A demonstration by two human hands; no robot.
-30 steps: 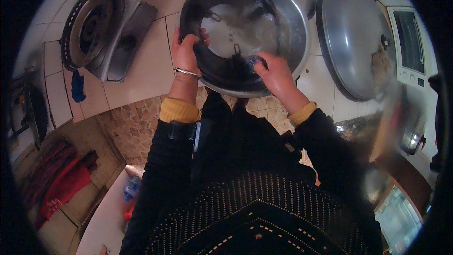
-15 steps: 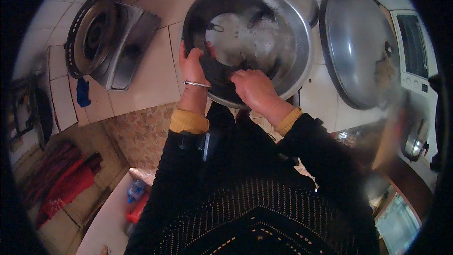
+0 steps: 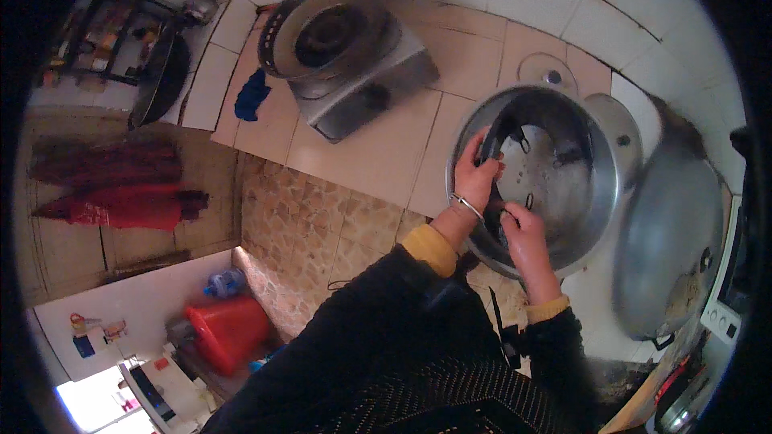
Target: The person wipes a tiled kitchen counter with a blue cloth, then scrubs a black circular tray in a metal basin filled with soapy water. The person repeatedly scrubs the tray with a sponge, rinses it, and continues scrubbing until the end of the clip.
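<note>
A large, wide metal pot (image 3: 601, 193) stands on the counter in front of me. Inside it lies a pale metal disc (image 3: 555, 205) with small holes and several wire loops (image 3: 528, 200) around it. A dark curved band (image 3: 505, 119) runs along the pot's left inner side. My left hand (image 3: 476, 179) is closed round this band, its thumb toward the pot's middle. Lower down, my right hand (image 3: 528, 243) is closed at the band's near end, thumb raised. Its fingertips are partly hidden. A bracelet circles my left wrist.
Left of the pot is a stove (image 3: 362, 84) with a round burner and a blue cloth (image 3: 252, 96) beside it. A domed metal lid (image 3: 671, 233) leans at the right. Smaller lids (image 3: 615, 124) lie behind the pot. A red container (image 3: 229, 329) stands lower left.
My view has swung left, so the pot sits farther right in it. Both hands stay at the pot's near left side. More wire loops show inside.
</note>
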